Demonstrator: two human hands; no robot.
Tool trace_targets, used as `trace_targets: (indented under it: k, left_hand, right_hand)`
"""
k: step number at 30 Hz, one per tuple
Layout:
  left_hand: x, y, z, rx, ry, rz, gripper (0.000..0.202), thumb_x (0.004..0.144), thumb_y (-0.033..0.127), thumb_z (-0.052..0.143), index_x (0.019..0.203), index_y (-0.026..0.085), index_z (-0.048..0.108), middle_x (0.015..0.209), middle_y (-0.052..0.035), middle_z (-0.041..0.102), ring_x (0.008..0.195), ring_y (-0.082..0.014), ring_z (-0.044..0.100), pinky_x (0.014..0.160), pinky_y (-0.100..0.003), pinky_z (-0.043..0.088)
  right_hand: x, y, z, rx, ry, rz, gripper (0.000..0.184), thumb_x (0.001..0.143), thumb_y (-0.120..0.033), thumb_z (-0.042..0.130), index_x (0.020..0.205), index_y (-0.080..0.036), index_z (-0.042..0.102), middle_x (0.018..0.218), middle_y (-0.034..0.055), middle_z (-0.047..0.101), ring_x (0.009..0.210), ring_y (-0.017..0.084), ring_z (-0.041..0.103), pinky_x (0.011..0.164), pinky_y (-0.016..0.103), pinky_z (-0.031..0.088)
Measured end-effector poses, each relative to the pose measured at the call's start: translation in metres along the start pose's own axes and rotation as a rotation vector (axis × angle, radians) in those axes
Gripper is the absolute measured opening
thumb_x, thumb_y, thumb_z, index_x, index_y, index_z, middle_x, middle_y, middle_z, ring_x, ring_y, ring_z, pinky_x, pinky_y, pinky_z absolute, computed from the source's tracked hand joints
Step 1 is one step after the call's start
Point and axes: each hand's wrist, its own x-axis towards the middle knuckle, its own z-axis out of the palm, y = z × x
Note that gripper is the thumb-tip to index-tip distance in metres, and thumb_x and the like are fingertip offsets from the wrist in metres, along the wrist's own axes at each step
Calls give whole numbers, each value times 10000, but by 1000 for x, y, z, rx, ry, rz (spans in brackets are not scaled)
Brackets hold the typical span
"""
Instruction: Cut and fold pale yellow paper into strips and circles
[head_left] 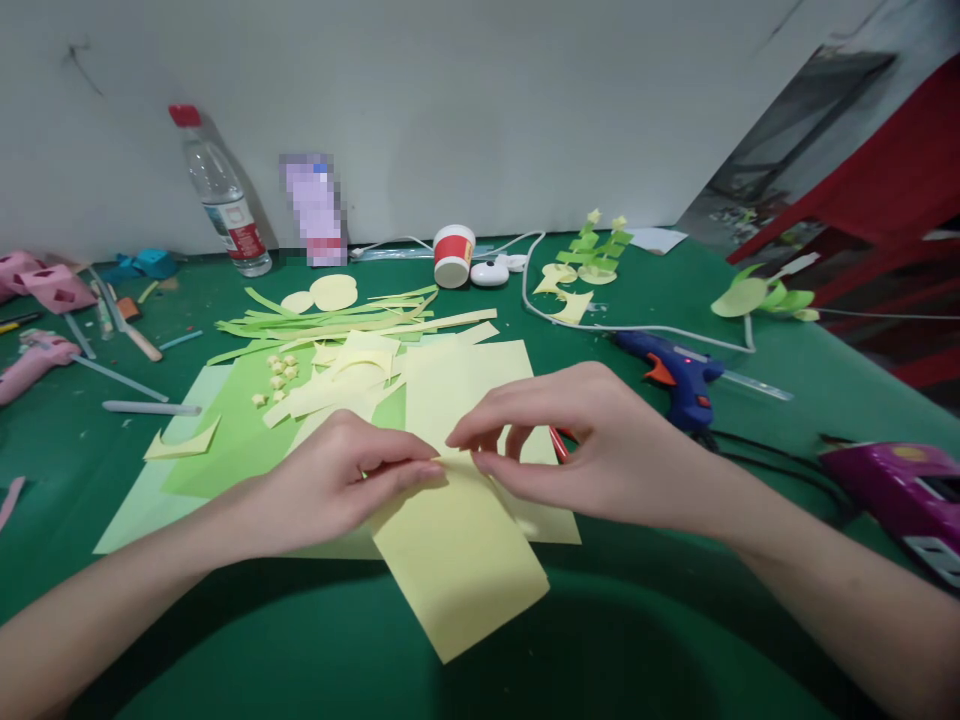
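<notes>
A pale yellow piece of paper (461, 560), seemingly folded over, hangs tilted above the front of the green table. My left hand (352, 475) pinches its upper left edge between thumb and fingers. At the upper right corner, the curved fingers and thumb of my right hand (577, 450) close on the same paper. Behind it lie a larger pale yellow sheet (469, 375), a green sheet (217, 450) and curved paper offcuts (352, 370). Several small paper stars (281, 375) rest on the green sheet. Something red and partly hidden shows behind my right hand.
Green paper strips (322, 325) lie farther back. A blue glue gun (675, 375) and a purple device (900, 490) are at right. A water bottle (225, 205), phone (315, 210) and paper cup (454, 257) stand by the wall. Paper plants (596, 255) and a pink glue gun (41, 360) flank them.
</notes>
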Motion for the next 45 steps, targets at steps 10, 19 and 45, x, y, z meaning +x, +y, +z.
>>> trace_targets:
  k: [10,19,45]
  left_hand:
    - [-2,6,-1,130,-5,3,301,880,254,404,672,128,581,481,53,417,431,-43,353,439,-157,262]
    - [-3,10,1,102,-44,-48,297,881,235,395,666,124,569,473,68,325,414,-30,299,420,-155,231]
    - [0,7,10,-171,-172,-239,383,877,361,356,581,137,449,491,59,291,457,-47,250,411,-168,211]
  right_hand:
    - [-2,-1,5,83,11,-11,224,778,-57,458,808,-126,669,686,28,681,588,92,592,501,179,428]
    - [2,-11,12,213,21,274,62,670,-117,569,661,-156,616,655,-5,646,590,97,561,519,185,474]
    - [6,-8,5,170,-210,618,90,607,-148,546,613,-145,635,574,-1,645,524,95,568,479,164,448]
